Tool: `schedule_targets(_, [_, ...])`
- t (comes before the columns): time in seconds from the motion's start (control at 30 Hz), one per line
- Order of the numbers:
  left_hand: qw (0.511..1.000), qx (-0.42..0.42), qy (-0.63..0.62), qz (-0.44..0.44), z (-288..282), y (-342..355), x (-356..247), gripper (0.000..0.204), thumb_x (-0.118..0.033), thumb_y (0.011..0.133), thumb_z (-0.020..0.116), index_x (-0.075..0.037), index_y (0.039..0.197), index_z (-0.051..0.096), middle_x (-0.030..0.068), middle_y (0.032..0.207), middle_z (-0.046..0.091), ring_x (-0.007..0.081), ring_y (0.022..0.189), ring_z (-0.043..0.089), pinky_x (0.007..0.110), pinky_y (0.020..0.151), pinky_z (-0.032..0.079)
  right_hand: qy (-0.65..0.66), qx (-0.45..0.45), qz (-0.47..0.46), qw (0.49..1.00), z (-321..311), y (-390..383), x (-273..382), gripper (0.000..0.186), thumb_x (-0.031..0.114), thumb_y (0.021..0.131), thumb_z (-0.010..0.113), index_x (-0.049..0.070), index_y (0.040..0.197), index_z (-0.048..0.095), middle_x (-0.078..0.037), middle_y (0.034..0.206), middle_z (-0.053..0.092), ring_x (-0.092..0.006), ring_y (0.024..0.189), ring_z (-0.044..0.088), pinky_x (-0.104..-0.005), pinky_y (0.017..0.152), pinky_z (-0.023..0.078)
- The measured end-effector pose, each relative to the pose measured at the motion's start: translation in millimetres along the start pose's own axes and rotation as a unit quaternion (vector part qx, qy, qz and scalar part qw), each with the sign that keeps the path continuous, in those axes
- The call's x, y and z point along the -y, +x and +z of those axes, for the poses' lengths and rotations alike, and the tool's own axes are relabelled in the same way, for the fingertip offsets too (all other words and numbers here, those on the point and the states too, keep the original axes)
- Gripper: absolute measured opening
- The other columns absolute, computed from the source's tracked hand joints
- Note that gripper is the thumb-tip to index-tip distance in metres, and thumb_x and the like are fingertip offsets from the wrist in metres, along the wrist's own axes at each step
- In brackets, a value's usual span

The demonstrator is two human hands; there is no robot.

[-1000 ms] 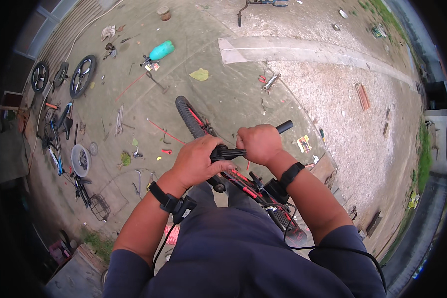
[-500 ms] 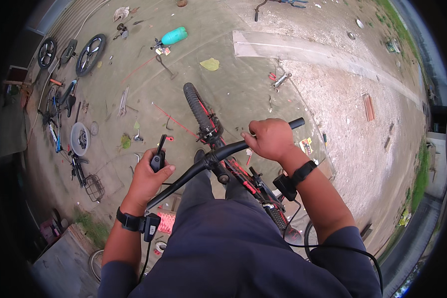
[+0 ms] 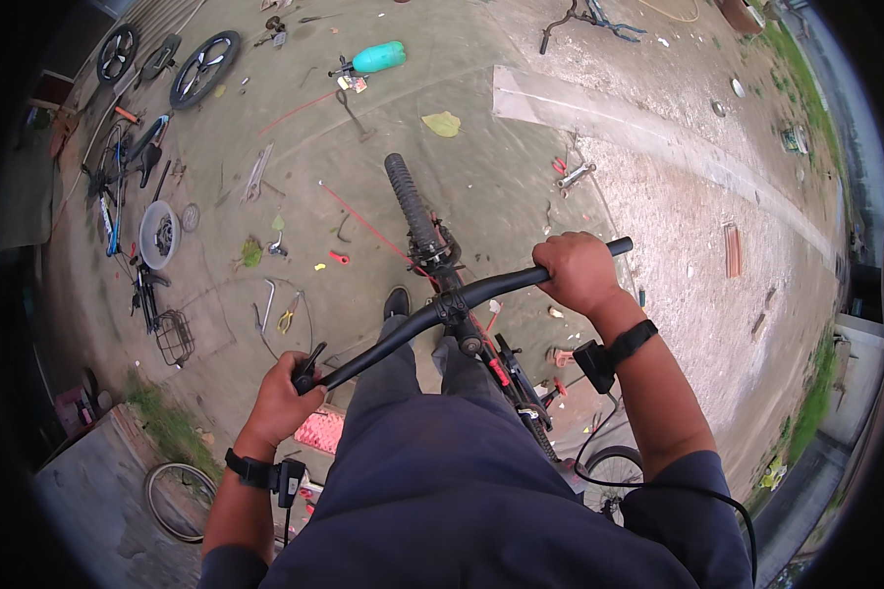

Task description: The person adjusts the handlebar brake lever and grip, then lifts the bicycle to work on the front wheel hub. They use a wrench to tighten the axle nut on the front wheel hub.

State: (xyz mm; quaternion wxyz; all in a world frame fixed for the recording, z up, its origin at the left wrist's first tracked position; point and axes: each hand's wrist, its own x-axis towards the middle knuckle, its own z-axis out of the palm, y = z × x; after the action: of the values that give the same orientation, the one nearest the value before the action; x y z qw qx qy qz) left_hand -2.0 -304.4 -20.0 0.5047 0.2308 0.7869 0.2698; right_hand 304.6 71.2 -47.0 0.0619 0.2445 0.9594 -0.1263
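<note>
A black handlebar (image 3: 408, 330) runs slantwise across the bicycle in front of me, clamped at the stem (image 3: 454, 309). My right hand (image 3: 581, 273) is wrapped round the bar near its right end, whose tip sticks out beyond the fist. At the bar's left end, my left hand (image 3: 280, 402) holds a black brake lever (image 3: 306, 375) against the tip; whether the bar is inside the lever's clamp is hidden. The knobbly front tyre (image 3: 413, 201) points away, and the red-and-black frame (image 3: 497, 368) passes beside my legs.
On the green ground sheet lie pliers (image 3: 286, 321), wrenches (image 3: 257, 175), a red tool (image 3: 339, 258) and a teal bottle (image 3: 378, 57). A bowl of parts (image 3: 154, 257), a small bicycle (image 3: 118, 191) and loose wheels (image 3: 204, 70) are at left. A concrete strip (image 3: 599, 110) crosses the right.
The handlebar and front wheel have shifted right in view and turned slightly. My left hand has lowered the brake lever to the bar's left end. My right hand still grips the bar.
</note>
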Motion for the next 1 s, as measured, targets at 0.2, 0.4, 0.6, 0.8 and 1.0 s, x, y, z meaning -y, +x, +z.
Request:
schedule_targets(0.2, [0.996,0.062,0.059,-0.018,0,-1,14,0.048,-0.008,0.082,0.083,0.001,0.121,0.057,0.0089,0.106,0.068,0.0178,0.100,0.066,0.034,0.093,0.054,-0.034,-0.062,0.016,0.997,3,3,-23,0.020,0.022,0.078,0.077,0.013,0.072,0.061,-0.008,0.075,0.064,-0.0321,0.080,0.064,-0.0452,0.081,0.050])
schedule_targets(0.4, [0.998,0.053,-0.011,-0.031,1,1,9,0.048,-0.010,0.082,0.083,0.002,0.120,0.057,0.0108,0.106,0.067,0.0176,0.100,0.065,0.035,0.092,0.054,-0.062,-0.062,0.083,0.993,1,-3,-15,0.020,0.030,0.082,0.080,0.014,0.077,0.070,-0.007,0.079,0.065,-0.0311,0.089,0.062,-0.0429,0.086,0.048])
schedule_targets(0.6, [0.995,0.081,-0.057,-0.024,-6,8,13,0.048,-0.009,0.084,0.083,0.003,0.122,0.056,0.0100,0.108,0.068,0.0163,0.104,0.065,0.033,0.096,0.053,-0.053,-0.129,0.116,0.983,4,-4,0,0.024,0.020,0.077,0.083,0.013,0.097,0.073,-0.008,0.099,0.066,-0.0334,0.103,0.060,-0.0442,0.093,0.048])
schedule_targets(0.8, [0.991,0.127,-0.031,0.019,-9,22,19,0.048,-0.011,0.084,0.083,0.002,0.122,0.056,0.0102,0.111,0.067,0.0178,0.106,0.065,0.034,0.099,0.052,-0.065,-0.138,0.220,0.964,3,-28,31,0.069,0.017,0.072,0.088,0.010,0.135,0.062,-0.014,0.142,0.058,-0.0375,0.140,0.049,-0.0507,0.116,0.039])
schedule_targets(1.0, [0.986,0.160,-0.012,0.048,-13,32,27,0.047,-0.013,0.084,0.083,0.001,0.121,0.057,0.0098,0.110,0.068,0.0179,0.105,0.066,0.033,0.098,0.052,0.016,-0.177,0.296,0.939,32,-90,64,0.076,0.014,0.078,0.086,0.009,0.145,0.051,-0.020,0.147,0.053,-0.0433,0.137,0.050,-0.0509,0.116,0.041])
